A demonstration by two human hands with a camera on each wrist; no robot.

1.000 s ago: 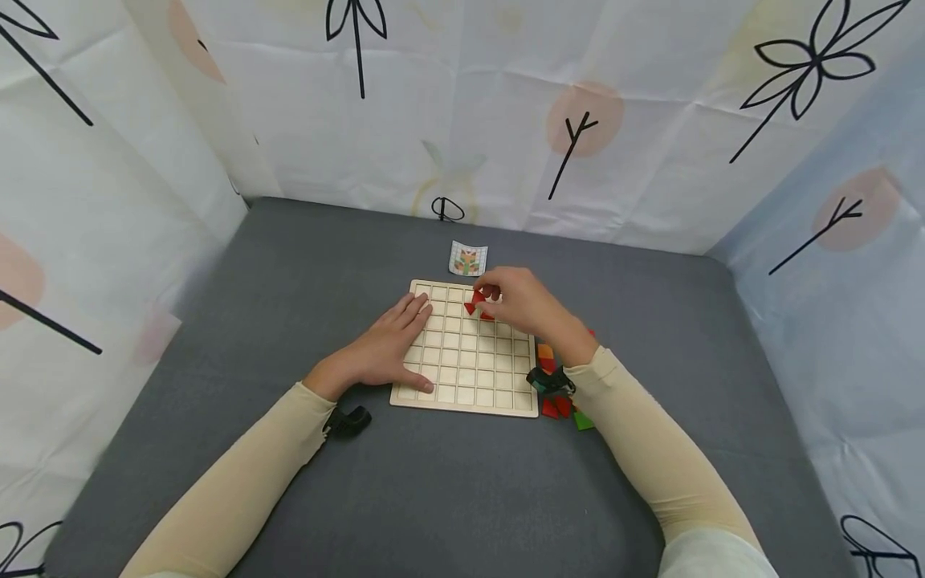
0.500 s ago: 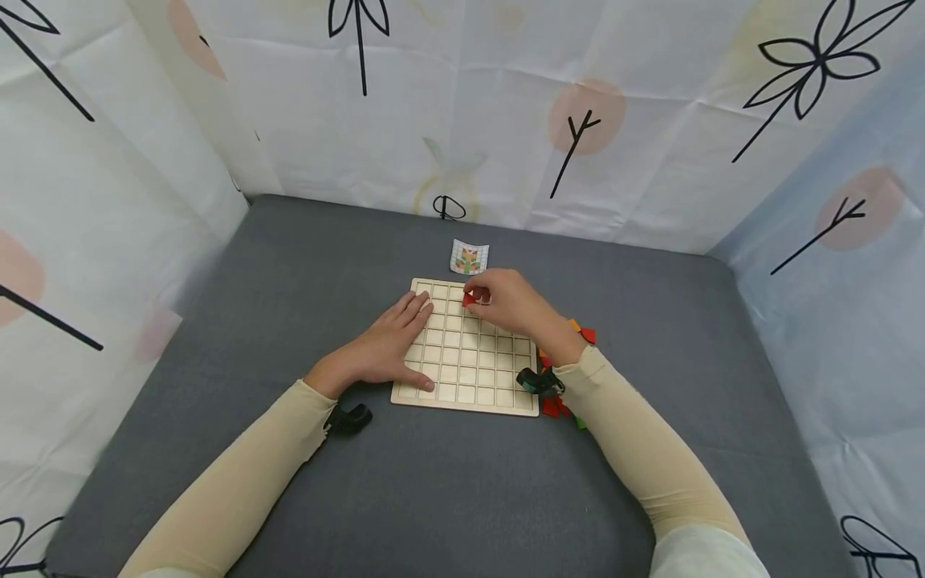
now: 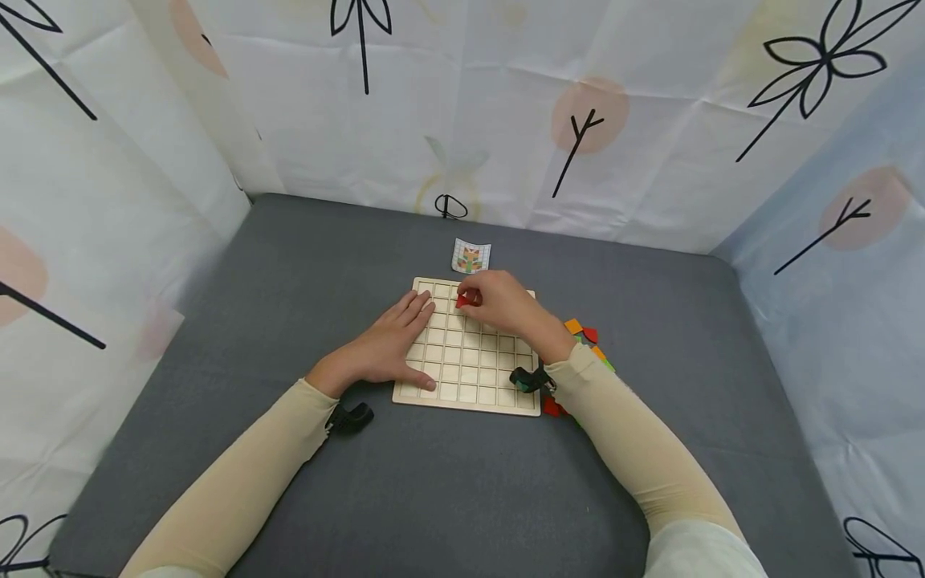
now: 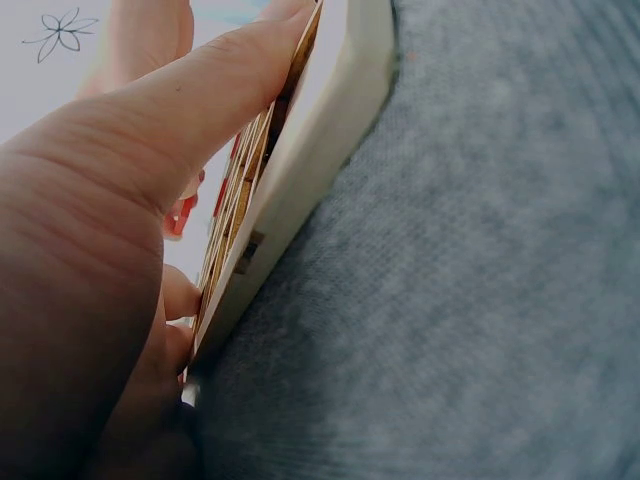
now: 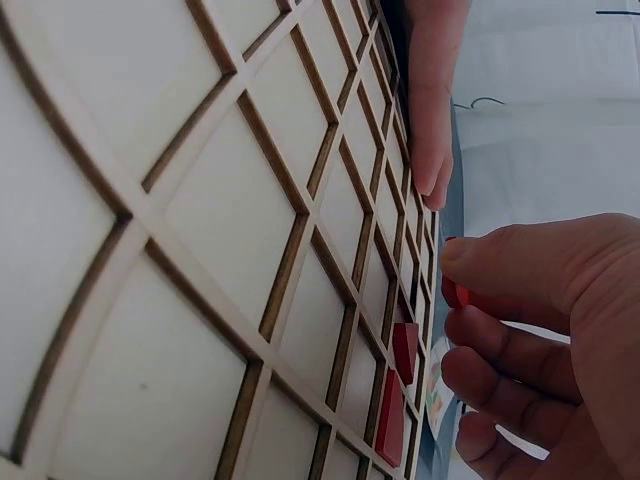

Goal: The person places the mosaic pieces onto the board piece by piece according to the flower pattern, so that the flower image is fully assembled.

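Observation:
A pale wooden board [image 3: 462, 393] with a grid of square recesses lies on the grey table. My left hand [image 3: 386, 341] rests on its left side with fingers straight, the thumb [image 4: 200, 110] lying over the edge in the left wrist view. Over the upper part of the board, my right hand [image 3: 499, 303] pinches a small red tile [image 5: 456, 292] between thumb and index finger. The right wrist view shows that tile just above the grid. Two other red tiles [image 5: 404, 350] sit on the board close by; in the head view the right hand hides them.
A small picture card [image 3: 471, 255] with an orange and green pattern lies behind the board. Loose orange tiles [image 3: 573, 326], red tiles [image 3: 553, 407] and green ones lie along the board's right side, partly hidden by the right forearm. A patterned white cloth [image 3: 506, 160] surrounds the table.
My right hand has shifted left over the board with the red tile. Its forearm has uncovered orange and red tiles at the right. The left hand stays in place.

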